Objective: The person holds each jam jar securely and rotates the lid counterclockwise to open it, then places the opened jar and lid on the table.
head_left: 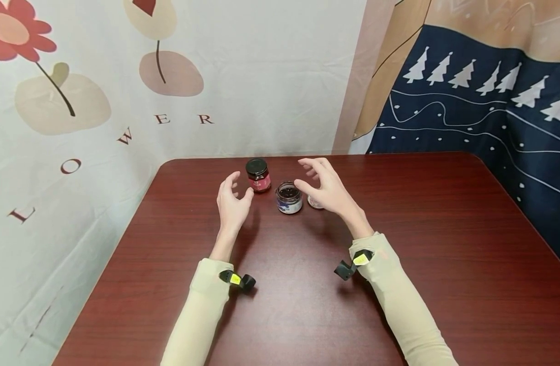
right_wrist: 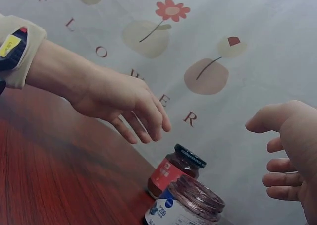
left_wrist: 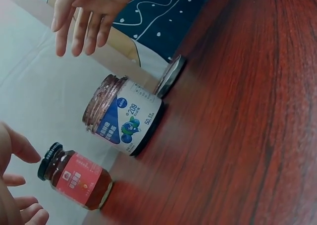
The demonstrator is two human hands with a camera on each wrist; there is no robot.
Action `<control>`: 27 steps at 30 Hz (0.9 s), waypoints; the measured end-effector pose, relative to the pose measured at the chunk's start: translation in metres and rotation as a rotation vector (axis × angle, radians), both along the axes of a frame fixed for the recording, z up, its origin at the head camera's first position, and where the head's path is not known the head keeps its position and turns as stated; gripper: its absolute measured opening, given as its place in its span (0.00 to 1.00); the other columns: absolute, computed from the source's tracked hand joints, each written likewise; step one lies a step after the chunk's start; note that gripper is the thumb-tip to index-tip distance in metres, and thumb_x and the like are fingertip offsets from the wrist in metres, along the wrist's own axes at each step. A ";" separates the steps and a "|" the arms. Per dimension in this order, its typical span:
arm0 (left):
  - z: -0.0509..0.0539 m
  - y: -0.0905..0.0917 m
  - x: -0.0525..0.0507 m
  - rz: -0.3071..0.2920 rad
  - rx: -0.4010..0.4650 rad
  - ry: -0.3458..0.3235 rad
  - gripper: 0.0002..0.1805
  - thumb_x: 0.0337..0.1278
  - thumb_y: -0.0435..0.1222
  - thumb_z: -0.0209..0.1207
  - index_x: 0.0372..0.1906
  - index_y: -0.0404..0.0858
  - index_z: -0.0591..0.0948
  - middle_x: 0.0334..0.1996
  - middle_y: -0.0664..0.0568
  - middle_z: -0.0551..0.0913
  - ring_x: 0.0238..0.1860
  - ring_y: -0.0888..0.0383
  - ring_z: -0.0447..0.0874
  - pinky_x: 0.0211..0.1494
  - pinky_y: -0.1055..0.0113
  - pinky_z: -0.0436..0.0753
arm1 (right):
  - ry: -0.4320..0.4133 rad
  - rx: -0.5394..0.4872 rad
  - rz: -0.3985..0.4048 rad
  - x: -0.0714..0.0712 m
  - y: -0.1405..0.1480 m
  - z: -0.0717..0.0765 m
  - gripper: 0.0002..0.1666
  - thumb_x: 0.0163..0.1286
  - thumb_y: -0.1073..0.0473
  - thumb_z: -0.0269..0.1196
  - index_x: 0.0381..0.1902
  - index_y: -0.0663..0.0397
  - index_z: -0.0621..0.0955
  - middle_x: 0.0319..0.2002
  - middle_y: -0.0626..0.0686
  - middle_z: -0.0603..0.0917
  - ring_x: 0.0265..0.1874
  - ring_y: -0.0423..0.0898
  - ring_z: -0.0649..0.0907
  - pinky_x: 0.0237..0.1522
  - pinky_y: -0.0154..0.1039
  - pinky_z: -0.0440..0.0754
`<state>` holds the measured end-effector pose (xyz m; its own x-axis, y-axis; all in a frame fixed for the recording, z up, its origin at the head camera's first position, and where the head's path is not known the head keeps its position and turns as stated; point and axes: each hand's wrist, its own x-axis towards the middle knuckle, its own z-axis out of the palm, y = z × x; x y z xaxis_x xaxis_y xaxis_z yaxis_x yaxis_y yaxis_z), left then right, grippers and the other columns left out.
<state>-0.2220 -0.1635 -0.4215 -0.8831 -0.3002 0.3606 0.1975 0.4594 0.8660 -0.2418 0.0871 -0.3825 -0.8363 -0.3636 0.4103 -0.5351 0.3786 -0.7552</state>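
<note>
An uncapped blueberry jam jar (head_left: 289, 203) with a blue-and-white label stands upright on the table, dark residue around its glass neck. Its likely lid (left_wrist: 171, 77) lies flat beside it, partly hidden under my right hand in the head view. Farther back and left is a smaller jar (head_left: 259, 179) with a pinkish-red label and a dark lid on. My left hand (head_left: 233, 203) hovers left of the smaller jar, fingers loosely bent, holding nothing. Above and right of the uncapped jar, my right hand (head_left: 329, 189) is raised with fingers spread and nothing in its grasp.
The dark red wooden table (head_left: 298, 305) ends at a rounded back edge close behind the jars. A pale flower-print cloth (head_left: 271, 76) hangs behind it, and a navy tree-print cloth (head_left: 467, 107) hangs at the right. Each wrist bears a small black camera (head_left: 348, 269).
</note>
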 end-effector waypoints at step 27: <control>-0.002 -0.009 -0.003 -0.149 0.029 -0.038 0.36 0.58 0.33 0.68 0.71 0.33 0.69 0.65 0.34 0.74 0.65 0.38 0.72 0.63 0.49 0.74 | -0.017 0.056 0.017 -0.010 -0.025 -0.004 0.33 0.70 0.53 0.66 0.68 0.60 0.72 0.59 0.62 0.74 0.58 0.57 0.75 0.62 0.51 0.72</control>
